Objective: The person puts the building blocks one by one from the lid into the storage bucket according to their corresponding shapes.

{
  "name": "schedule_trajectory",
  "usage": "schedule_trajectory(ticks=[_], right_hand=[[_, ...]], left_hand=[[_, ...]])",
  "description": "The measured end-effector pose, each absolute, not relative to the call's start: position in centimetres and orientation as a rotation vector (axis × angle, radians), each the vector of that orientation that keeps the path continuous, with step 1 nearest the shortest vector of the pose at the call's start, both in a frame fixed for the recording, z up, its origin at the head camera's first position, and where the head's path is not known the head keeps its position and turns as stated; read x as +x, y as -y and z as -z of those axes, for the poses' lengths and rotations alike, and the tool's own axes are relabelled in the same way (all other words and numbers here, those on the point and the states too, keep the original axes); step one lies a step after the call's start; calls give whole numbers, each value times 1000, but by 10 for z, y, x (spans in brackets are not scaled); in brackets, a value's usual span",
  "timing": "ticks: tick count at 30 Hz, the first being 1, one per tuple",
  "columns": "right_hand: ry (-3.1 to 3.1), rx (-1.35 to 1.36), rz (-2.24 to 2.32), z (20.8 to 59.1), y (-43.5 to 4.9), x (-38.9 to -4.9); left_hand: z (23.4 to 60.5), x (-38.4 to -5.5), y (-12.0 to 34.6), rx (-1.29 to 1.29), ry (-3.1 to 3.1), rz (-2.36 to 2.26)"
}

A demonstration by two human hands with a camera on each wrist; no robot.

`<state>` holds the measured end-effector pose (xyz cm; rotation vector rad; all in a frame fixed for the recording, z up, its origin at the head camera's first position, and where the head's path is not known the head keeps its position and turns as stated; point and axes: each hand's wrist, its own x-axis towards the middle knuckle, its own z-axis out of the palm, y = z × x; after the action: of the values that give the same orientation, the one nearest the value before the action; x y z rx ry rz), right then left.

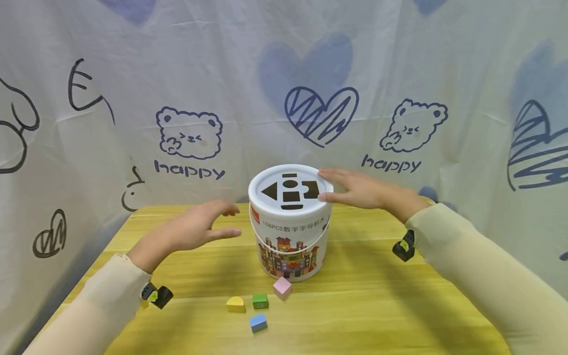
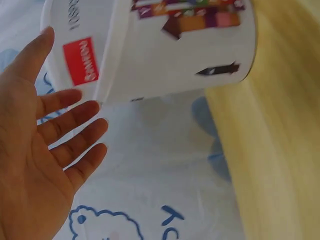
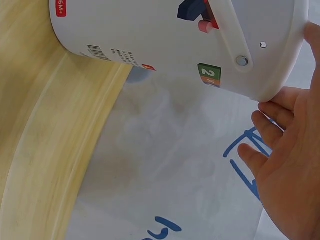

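A white building-block bucket (image 1: pixel 270 241) stands upright on the table, a castle of blocks printed on its side. Its lid (image 1: pixel 306 173) has several dark shaped cut-outs, among them a triangle, an oval and a square. My right hand (image 1: pixel 361 190) rests at the lid's right edge, thumb towards the front and fingers farther back; the right wrist view shows its fingertips at the rim. To the left of the bucket hovers my left hand (image 1: pixel 206 227), fingers loosely bent and thumb apart, holding nothing. In the left wrist view its fingers (image 2: pixel 70 120) spread beside the bucket.
Small blocks lie in front of the bucket: a pink cube (image 1: pixel 282 288), a green block (image 1: pixel 260 301), a yellow half-round (image 1: pixel 235 304) and a blue block (image 1: pixel 258 323). A white bail handle (image 1: pixel 288 253) hangs across the bucket. Behind the wooden table (image 1: pixel 355 305) hangs a printed curtain (image 1: pixel 257 133).
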<state>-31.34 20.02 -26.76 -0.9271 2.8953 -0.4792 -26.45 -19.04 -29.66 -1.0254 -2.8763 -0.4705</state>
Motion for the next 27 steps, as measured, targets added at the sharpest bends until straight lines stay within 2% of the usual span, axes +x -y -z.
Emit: schedule_trajectory(ticks=[14,27], right_hand=[[-2907,-917,477,269,-200,-313],[-2898,-914,520,272,-200,-313]], left_hand=[[348,-234,175,-1149,2805,508],[384,-233,151,-1654,2689,572]])
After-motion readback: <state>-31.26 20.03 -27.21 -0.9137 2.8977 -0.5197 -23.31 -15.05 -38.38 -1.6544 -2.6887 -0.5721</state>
